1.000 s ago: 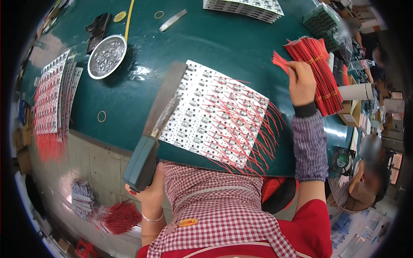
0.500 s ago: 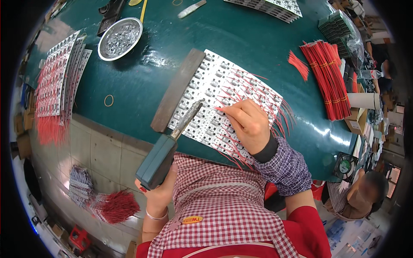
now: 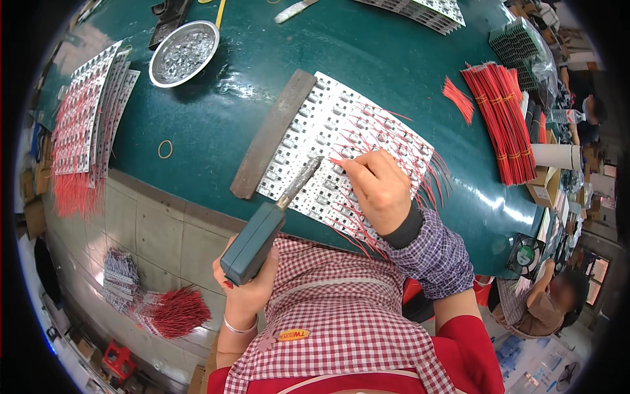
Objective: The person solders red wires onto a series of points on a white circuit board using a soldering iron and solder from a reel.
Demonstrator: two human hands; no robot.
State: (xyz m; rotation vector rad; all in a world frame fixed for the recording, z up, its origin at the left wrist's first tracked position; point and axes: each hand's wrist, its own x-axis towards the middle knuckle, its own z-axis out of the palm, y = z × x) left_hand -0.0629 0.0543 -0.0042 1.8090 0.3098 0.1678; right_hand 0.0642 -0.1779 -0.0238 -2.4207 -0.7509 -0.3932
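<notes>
A white circuit board panel [image 3: 270, 186] lies on the green table, with rows of small silver parts and many red wires on its right part. My left hand [image 3: 248, 282] is wrapped round the green handle of a soldering iron [image 3: 252, 241]. The iron's grey tip points up and right, over the middle of the board, close to my right fingertips. My right hand [image 3: 380, 187] pinches a red wire [image 3: 337, 161] between thumb and forefinger above the board. A dark flat bar [image 3: 272, 136] lies along the board's left edge.
A metal bowl [image 3: 184, 54] with silvery scraps stands at the back left. Stacked wired boards [image 3: 85, 118] lean at the left edge. Bundled red wires [image 3: 500, 125] and a small loose bunch [image 3: 457, 100] lie on the right. A rubber band [image 3: 165, 150] is on the table. Another person [image 3: 554, 299] sits at right.
My left hand has brought the soldering iron up and to the right, its tip nearer the pinched wire. My right hand has shifted only slightly.
</notes>
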